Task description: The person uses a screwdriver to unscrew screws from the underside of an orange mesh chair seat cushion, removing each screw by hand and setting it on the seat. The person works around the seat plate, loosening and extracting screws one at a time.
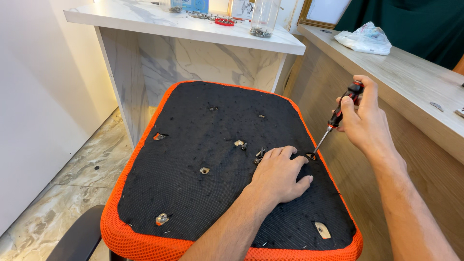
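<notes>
Left forearm enters from the lower centre and extends up and to the right. The left hand (280, 175) lies palm down, fingers together and slightly curled, thumb spread toward the right. Right forearm enters from the lower right corner and rises toward the upper left. The right hand (366, 121) is raised, wrist bent, fingers closed in a grip, thumb apparently on top; the fingertips are partly hidden. The hands are near but apart.

Bright, even indoor light; a warm glow runs under the white marble-patterned worktop (183, 24). Shadows are soft, focus sharp throughout, with slight wide-angle bending at the edges.
</notes>
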